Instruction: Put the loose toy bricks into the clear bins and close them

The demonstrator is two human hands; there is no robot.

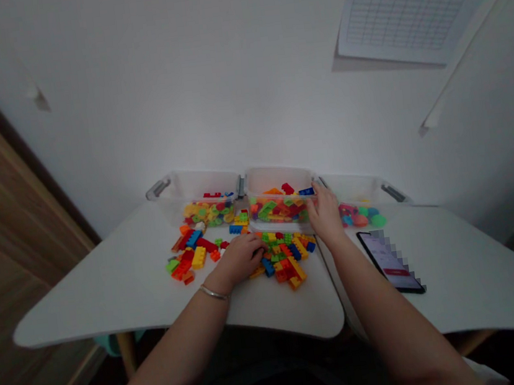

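**Observation, head view.** 3 clear plastic bins stood in a row at the back of a white bench (111, 301), with 2 loose piles of plastic building bricks in front of them. The larger pile (284, 259) lay before the middle bin; the smaller pile (190, 250) lay to its left.

The left hand (240, 260) rested palm-down on the left edge of the larger pile, its fingers (257, 248) curled and touching the bricks. Whether they had hold of a brick could not be determined. A metal bangle (214, 293) circled the left wrist.

The right hand (324, 212) was at the right corner of the middle bin (278, 178), just beside the right bin (354, 187). Its fingers (317, 190) were loosely spread and reached up to the rim; any grip was hidden from view.

The middle bin held mixed bricks. The left bin (200, 184) held bricks and round pieces, and the right bin held rounded pieces (colours only, shapes unclear). A smartphone (390, 262) lay on the bench to the right, its screen partly pixelated.
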